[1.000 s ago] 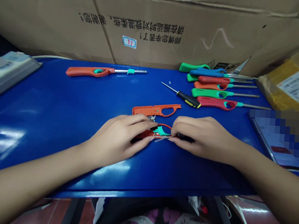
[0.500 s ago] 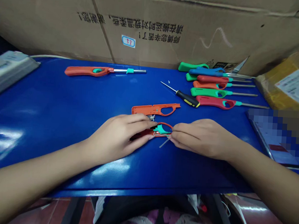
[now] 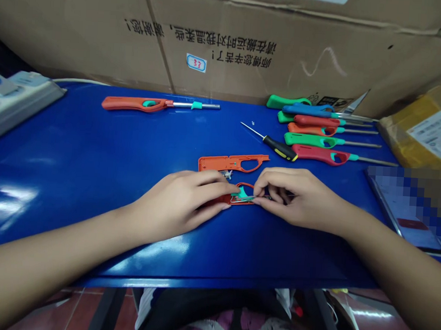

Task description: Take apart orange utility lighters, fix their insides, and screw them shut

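Observation:
My left hand (image 3: 184,200) lies over an orange lighter housing half (image 3: 236,204), fingers closed around its handle end and hiding much of it. Inside the housing's loop sits a turquoise trigger (image 3: 244,194), with a thin pale tube (image 3: 246,200) running along the lower edge. At the right end of the housing, my right hand (image 3: 296,197) pinches the tube between thumb and index finger, the other fingers curled. Just behind, the matching orange housing half (image 3: 220,163) lies open side up. Small metal parts (image 3: 227,174) rest between the two halves, partly covered by my left fingers.
A whole orange lighter (image 3: 134,104) lies at the back left. Behind my right hand are a black-and-yellow screwdriver (image 3: 279,147) and several coloured lighters (image 3: 315,140). A phone (image 3: 408,211) lies right, a power strip (image 3: 18,100) left. A cardboard box (image 3: 229,16) borders the table's back.
My right fingers have gone from pressing together at the housing's end to a raised thumb-and-index pinch. The loose tube end that stuck out below the housing no longer shows there. The view has shifted slightly.

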